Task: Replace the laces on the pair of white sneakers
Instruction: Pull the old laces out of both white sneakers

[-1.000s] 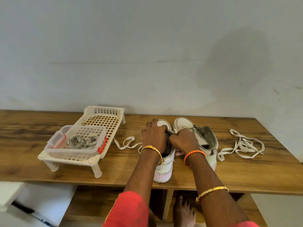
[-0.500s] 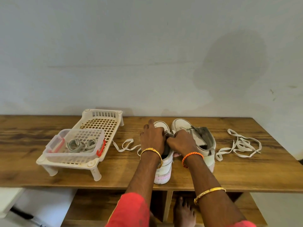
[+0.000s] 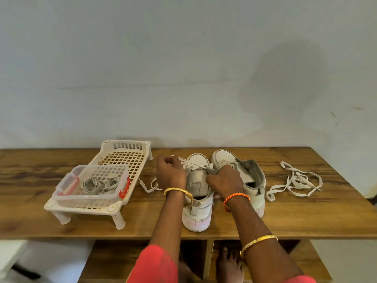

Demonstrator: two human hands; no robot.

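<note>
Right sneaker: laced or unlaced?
Unlaced. The right sneaker shows no lace, its tongue stands loose, and a removed lace lies on the table beside it.

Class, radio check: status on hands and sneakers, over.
Left hand pulling lace sideways. Right hand pinching tongue of left sneaker. Nothing in the way.

The brown wooden table (image 3: 306,217) looked smooth and faintly glossy. The white slotted plastic rack (image 3: 126,148) was matt; the 2 white leather-like sneakers (image 3: 199,209) looked scuffed.
</note>
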